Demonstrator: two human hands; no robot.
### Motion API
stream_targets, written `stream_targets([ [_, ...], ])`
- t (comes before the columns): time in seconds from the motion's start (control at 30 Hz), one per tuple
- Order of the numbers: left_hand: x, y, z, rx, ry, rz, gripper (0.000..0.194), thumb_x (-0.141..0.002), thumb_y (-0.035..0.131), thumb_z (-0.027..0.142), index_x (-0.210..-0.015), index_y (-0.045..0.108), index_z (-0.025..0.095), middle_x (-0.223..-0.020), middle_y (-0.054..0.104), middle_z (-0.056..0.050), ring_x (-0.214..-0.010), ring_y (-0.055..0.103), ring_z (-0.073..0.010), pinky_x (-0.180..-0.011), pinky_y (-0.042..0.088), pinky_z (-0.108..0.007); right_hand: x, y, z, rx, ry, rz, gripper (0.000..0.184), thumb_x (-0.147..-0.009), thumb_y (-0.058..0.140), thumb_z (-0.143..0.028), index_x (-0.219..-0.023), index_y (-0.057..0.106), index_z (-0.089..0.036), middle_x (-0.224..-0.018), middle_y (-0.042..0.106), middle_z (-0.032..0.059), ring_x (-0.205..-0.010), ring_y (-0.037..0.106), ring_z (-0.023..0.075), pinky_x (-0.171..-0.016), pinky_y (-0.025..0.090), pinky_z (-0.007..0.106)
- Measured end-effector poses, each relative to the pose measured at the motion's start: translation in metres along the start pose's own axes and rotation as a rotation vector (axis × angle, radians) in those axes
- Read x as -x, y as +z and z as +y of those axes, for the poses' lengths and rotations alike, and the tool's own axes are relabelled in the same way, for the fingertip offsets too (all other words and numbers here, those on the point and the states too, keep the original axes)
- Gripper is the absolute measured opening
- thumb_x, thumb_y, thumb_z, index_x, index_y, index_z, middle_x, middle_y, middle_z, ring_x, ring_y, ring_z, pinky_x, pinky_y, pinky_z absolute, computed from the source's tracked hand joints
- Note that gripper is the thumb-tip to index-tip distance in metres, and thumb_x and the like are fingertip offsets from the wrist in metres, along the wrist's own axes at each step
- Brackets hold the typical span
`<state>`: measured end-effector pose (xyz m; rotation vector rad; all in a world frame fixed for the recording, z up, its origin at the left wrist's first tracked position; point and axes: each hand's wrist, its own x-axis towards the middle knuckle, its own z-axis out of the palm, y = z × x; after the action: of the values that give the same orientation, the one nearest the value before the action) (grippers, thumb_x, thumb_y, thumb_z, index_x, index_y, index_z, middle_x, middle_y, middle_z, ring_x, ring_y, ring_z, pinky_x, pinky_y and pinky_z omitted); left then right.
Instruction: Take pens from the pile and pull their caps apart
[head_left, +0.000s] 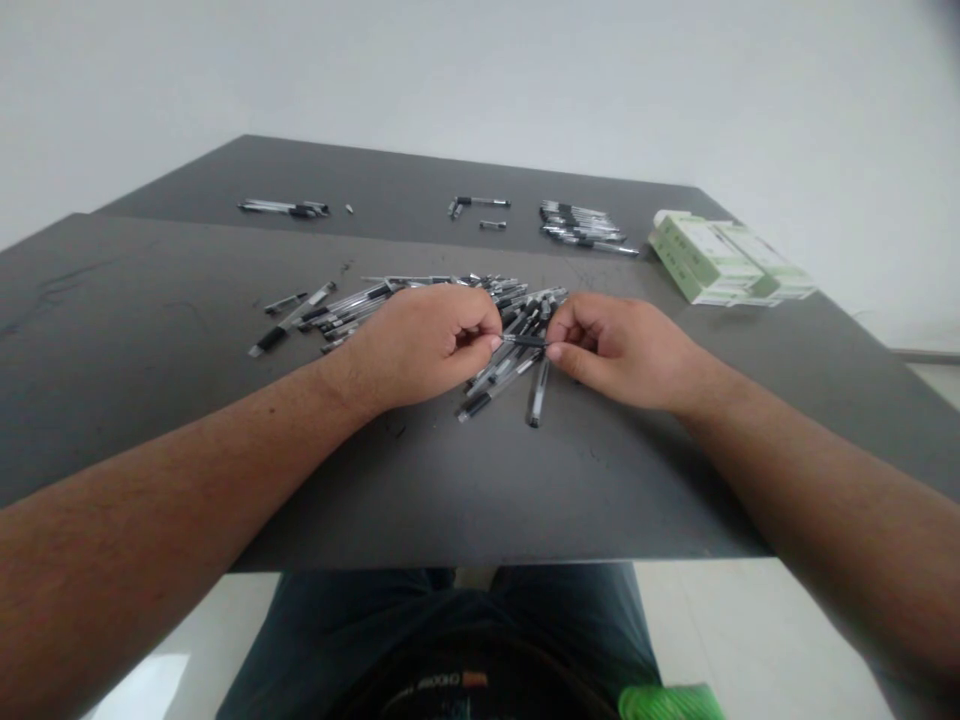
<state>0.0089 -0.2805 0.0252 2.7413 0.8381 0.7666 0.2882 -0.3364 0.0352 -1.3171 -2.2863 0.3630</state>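
Observation:
Between my two hands is a pen (pixel 525 340) with a dark grip, lying nearly level across the gap. My left hand (pixel 435 340) pinches its left end between thumb and forefinger. The thumb and fingers of my right hand (pixel 619 345) are closed on its other end. Below and behind them spreads a loose pile of pens (pixel 495 375), partly hidden by my left hand. One clear pen (pixel 538 392) points toward me from the pile, and a pen with a black grip (pixel 291 320) lies at its left side.
At the back lie a few pens (pixel 283 208) on the left, a pen (pixel 484 202) with small caps near the middle, and a stack of pens (pixel 585 225) farther right. Green and white boxes (pixel 705 262) stand at the right of the grey table (pixel 480 490).

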Motion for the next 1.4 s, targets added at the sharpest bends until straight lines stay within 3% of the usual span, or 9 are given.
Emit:
stream_targets([
  [0.17,-0.0007,-0.0003,0.001,-0.004,-0.005,0.005,0.018,-0.098,0.061,0.029,-0.093,0.078,0.023,-0.081,0.074,-0.002,-0.077,0.068,-0.0202,-0.079,0.052,-0.034,0.0001,-0.0005,-0.0007,0.031,-0.062,-0.009,0.026,-0.108,0.059,-0.041,-0.095,0.074,-0.024,-0.086,0.079,0.004,-0.077,0.069,0.0207,-0.072,0.044,0.033],
  [0.33,-0.0005,-0.0005,0.0016,-0.004,0.002,-0.005,0.019,-0.097,0.061,0.03,-0.092,0.078,0.023,-0.082,0.074,-0.002,-0.079,0.069,-0.021,-0.08,0.052,-0.035,0.0005,-0.001,-0.0005,-0.021,0.014,-0.019,0.016,-0.098,0.071,-0.039,-0.101,0.073,-0.023,-0.083,0.077,0.001,-0.072,0.067,0.019,-0.069,0.045,0.032],
  [0.5,0.0001,0.0008,0.0005,0.007,0.012,0.015,0.019,-0.098,0.061,0.029,-0.093,0.078,0.022,-0.082,0.074,-0.002,-0.077,0.068,-0.0201,-0.079,0.051,-0.034,0.0002,-0.0014,0.0009,0.026,-0.052,-0.034,0.029,-0.109,0.056,-0.042,-0.094,0.073,-0.023,-0.089,0.079,0.0045,-0.08,0.07,0.0205,-0.074,0.045,0.033],
  [0.67,-0.0004,0.0002,0.001,0.003,0.015,-0.002,0.02,-0.098,0.061,0.029,-0.093,0.078,0.022,-0.082,0.074,-0.002,-0.078,0.068,-0.0199,-0.08,0.051,-0.034,0.0003,-0.0004,0.0022,-0.007,-0.011,-0.019,0.016,-0.099,0.07,-0.039,-0.1,0.073,-0.023,-0.081,0.076,0.0002,-0.07,0.066,0.0182,-0.068,0.043,0.031],
  [0.83,-0.0004,0.0,0.001,0.001,0.002,-0.001,0.02,-0.098,0.06,0.029,-0.094,0.078,0.021,-0.083,0.074,-0.002,-0.078,0.068,-0.0198,-0.08,0.051,-0.034,0.0002,-0.0006,0.0012,0.025,-0.062,-0.03,0.026,-0.108,0.058,-0.04,-0.095,0.074,-0.023,-0.085,0.077,0.003,-0.076,0.068,0.0196,-0.071,0.042,0.032],
  [1.0,-0.0003,0.0002,0.0007,-0.004,0.018,-0.002,0.02,-0.098,0.061,0.029,-0.094,0.079,0.021,-0.082,0.074,-0.002,-0.079,0.069,-0.0205,-0.08,0.051,-0.034,0.0005,-0.0007,0.0013,0.004,0.005,-0.026,0.017,-0.1,0.07,-0.04,-0.1,0.073,-0.023,-0.082,0.076,0.001,-0.072,0.066,0.0189,-0.069,0.042,0.032],
  [1.17,-0.0006,0.0007,0.0002,-0.003,0.027,0.007,0.02,-0.098,0.061,0.028,-0.093,0.078,0.021,-0.08,0.073,-0.002,-0.076,0.068,-0.0198,-0.079,0.05,-0.034,-0.0002,-0.001,0.0012,0.032,-0.043,-0.051,0.029,-0.109,0.057,-0.044,-0.094,0.072,-0.024,-0.086,0.078,0.0037,-0.078,0.068,0.02,-0.072,0.042,0.033],
  [1.3,-0.0006,0.0015,-0.0006,-0.005,0.029,0.008,0.02,-0.098,0.061,0.029,-0.093,0.078,0.021,-0.08,0.073,-0.002,-0.076,0.067,-0.0197,-0.078,0.05,-0.034,0.0002,-0.0017,0.0002,-0.005,0.007,-0.034,0.017,-0.101,0.067,-0.039,-0.102,0.073,-0.023,-0.082,0.077,0.0007,-0.072,0.067,0.0186,-0.069,0.043,0.031],
  [1.4,-0.0002,0.0016,-0.001,-0.014,0.025,0.004,0.02,-0.098,0.061,0.029,-0.093,0.079,0.021,-0.081,0.074,-0.002,-0.077,0.068,-0.0201,-0.078,0.05,-0.034,0.0002,-0.002,-0.0002,0.026,-0.025,-0.027,0.017,-0.102,0.065,-0.039,-0.096,0.071,-0.024,-0.079,0.074,0.0006,-0.07,0.064,0.0181,-0.069,0.042,0.032],
])
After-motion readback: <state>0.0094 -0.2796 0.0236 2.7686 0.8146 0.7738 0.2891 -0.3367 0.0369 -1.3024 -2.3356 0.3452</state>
